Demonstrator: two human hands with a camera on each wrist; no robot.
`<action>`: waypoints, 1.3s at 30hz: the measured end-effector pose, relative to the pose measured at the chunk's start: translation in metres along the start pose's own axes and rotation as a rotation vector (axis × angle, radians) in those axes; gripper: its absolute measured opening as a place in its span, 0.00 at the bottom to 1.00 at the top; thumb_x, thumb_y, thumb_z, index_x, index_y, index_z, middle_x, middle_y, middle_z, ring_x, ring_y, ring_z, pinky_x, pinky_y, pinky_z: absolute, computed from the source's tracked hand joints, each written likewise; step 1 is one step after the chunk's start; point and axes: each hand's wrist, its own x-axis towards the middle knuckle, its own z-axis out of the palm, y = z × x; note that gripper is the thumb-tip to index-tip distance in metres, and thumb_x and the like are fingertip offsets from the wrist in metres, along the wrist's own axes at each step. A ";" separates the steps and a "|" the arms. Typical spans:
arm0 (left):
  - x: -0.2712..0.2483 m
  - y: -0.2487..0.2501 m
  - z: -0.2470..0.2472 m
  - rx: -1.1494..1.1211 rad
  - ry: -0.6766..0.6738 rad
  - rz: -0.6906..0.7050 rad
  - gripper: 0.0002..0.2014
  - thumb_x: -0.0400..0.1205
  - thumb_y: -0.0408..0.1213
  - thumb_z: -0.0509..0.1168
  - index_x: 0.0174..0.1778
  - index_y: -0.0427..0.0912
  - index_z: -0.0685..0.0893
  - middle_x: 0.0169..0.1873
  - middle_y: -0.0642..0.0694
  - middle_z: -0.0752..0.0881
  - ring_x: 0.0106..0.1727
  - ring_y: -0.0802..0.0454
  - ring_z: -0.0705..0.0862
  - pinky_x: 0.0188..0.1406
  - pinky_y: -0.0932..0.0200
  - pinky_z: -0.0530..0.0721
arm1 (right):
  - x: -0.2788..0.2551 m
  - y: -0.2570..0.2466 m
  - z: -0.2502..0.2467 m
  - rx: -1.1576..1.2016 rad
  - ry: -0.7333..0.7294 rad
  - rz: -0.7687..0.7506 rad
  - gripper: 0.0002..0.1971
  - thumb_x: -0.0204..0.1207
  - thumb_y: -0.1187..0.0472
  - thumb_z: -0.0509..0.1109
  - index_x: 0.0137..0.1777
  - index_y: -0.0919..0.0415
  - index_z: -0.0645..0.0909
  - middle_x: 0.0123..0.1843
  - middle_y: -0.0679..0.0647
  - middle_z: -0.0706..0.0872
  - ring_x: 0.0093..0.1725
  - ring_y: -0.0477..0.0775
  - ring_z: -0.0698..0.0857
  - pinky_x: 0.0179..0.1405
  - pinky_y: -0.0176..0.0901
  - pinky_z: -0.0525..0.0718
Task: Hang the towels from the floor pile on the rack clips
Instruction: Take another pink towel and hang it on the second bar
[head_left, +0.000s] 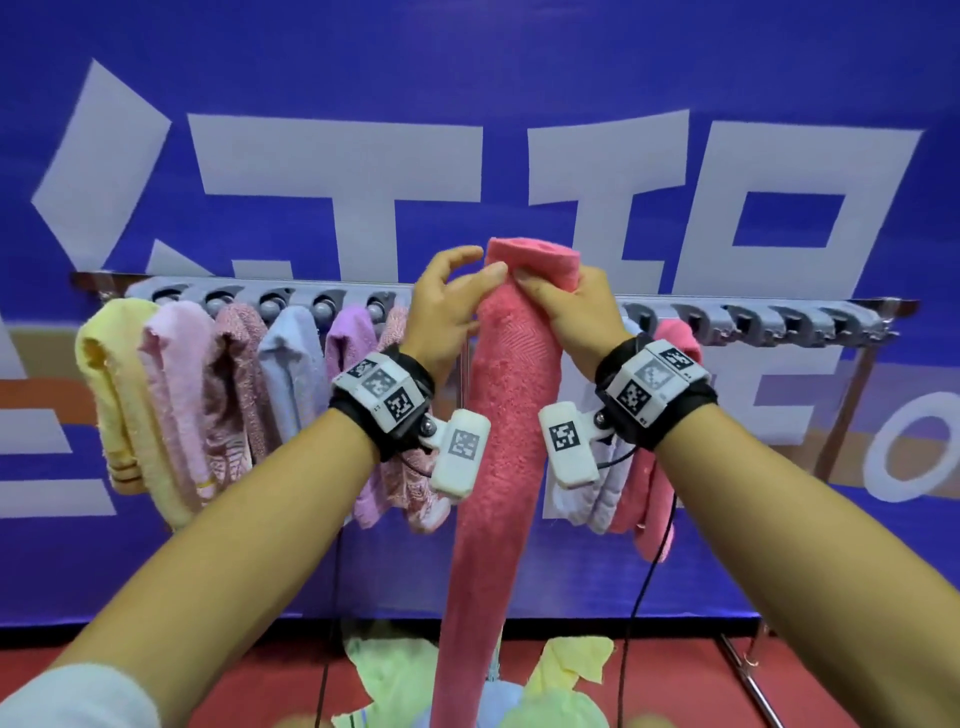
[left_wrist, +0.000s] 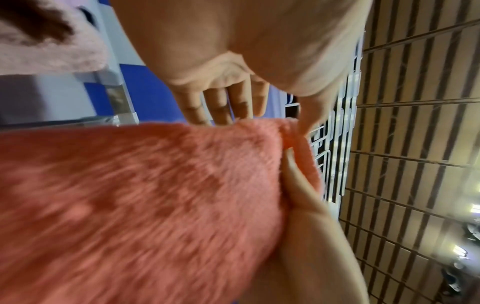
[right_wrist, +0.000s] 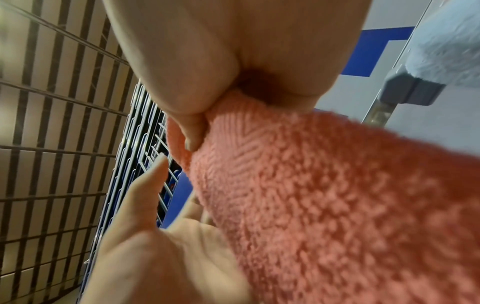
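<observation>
Held up in front of the rack (head_left: 852, 304), between both hands: a coral towel (head_left: 506, 415), bunched into a long roll, top end folded over just above the fingers, tail hanging straight down toward the floor pile (head_left: 395, 680).

Right hand (head_left: 576, 312) closed on the roll near its top, thumb pinching the folded edge; in the right wrist view, thumb (right_wrist: 192, 131) pressed into the herringbone border of the towel (right_wrist: 324, 195).

Left hand (head_left: 447, 306) on the roll's left side, fingers only loosely bent, fingertips touching the pile just below the fold; no firm grasp visible. In the left wrist view, fingers (left_wrist: 221, 105) spread above the towel (left_wrist: 142, 205), thumb lying along its edge.

Behind the left hand, a row of hung towels (head_left: 218, 395) on grey clips (head_left: 270, 304); behind the right wrist, two more, pale and coral. Further right, bare clips along the rail.
</observation>
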 end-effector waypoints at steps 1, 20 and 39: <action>-0.004 -0.008 0.001 -0.009 -0.061 -0.047 0.25 0.74 0.44 0.75 0.65 0.40 0.79 0.48 0.40 0.89 0.41 0.50 0.89 0.38 0.58 0.87 | 0.001 -0.001 -0.002 0.002 0.013 0.007 0.04 0.77 0.59 0.74 0.49 0.55 0.89 0.51 0.64 0.91 0.52 0.62 0.90 0.58 0.64 0.87; -0.040 -0.087 0.046 0.068 -0.526 -0.531 0.08 0.85 0.29 0.62 0.41 0.34 0.81 0.18 0.52 0.83 0.16 0.62 0.78 0.17 0.70 0.74 | -0.018 0.022 -0.194 -0.451 0.749 0.301 0.12 0.78 0.56 0.72 0.55 0.63 0.87 0.53 0.61 0.89 0.55 0.58 0.87 0.54 0.43 0.82; -0.032 -0.086 0.123 0.102 -0.678 -0.516 0.05 0.81 0.31 0.69 0.48 0.33 0.88 0.34 0.42 0.89 0.31 0.52 0.87 0.33 0.60 0.84 | -0.085 0.056 -0.158 0.103 -0.102 0.590 0.24 0.83 0.48 0.64 0.65 0.69 0.81 0.56 0.64 0.89 0.51 0.57 0.89 0.54 0.45 0.86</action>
